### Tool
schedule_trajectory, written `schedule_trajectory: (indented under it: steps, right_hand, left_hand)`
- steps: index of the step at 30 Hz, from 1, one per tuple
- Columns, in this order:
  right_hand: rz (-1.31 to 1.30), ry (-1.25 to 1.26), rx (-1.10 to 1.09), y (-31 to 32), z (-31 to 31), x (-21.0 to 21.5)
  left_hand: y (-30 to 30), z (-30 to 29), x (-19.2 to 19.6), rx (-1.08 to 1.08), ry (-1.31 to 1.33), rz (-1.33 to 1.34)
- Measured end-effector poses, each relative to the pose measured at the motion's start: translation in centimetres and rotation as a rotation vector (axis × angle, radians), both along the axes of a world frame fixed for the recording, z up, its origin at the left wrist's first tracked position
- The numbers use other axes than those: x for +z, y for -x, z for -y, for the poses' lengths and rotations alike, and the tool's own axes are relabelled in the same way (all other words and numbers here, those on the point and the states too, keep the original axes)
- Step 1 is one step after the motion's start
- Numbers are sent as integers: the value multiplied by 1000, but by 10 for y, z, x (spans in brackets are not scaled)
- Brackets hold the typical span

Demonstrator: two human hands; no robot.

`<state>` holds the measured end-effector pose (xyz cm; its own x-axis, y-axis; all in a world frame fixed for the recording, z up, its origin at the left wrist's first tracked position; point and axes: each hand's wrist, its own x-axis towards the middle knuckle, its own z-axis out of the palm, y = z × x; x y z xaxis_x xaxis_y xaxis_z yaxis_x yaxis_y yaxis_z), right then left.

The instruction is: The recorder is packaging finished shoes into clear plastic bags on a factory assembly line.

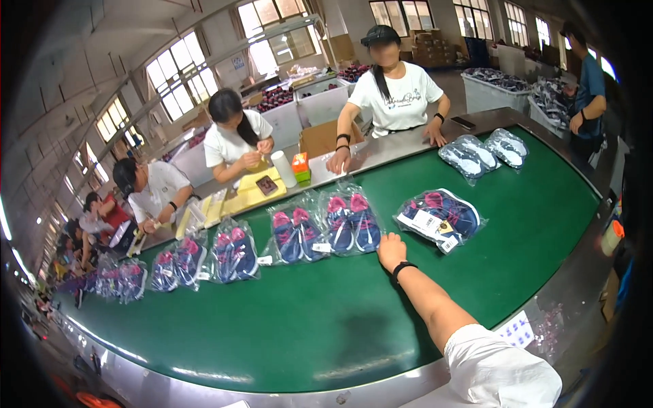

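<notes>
My right hand [392, 253], with a dark band at the wrist, reaches across the green conveyor belt [299, 326]. Its fingers are curled closed at the lower right edge of a clear plastic bag holding a pair of navy sneakers [352, 228] with pink laces. To its right lies another bagged pair of sneakers [442, 216], turned on its side, with a white label. A bagged pair [297, 234] sits just left of the one at my hand. No part of my left hand shows.
More bagged sneakers [235, 253] line the belt to the left; two bags sole-up [469, 158] lie at the far right. Co-workers stand along the opposite metal ledge [401, 141], which bears yellow sheets [255, 187], an orange-green box [300, 167] and a phone [463, 123].
</notes>
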<state>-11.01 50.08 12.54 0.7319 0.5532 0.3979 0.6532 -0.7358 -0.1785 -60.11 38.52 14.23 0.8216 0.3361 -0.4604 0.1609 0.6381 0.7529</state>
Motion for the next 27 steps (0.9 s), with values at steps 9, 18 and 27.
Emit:
schedule_trajectory:
  steps: [9,18,27]
  right_hand:
    - [-53,261,460,54,28,11]
    - [-215,428,1111,219,75,31]
    - [-178,475,1497,215,164,63]
  left_hand:
    - [-1,-6,19,23,30,21]
    - [12,20,17,143,187,113]
    - [-33,-7,50,-29,-438,-58]
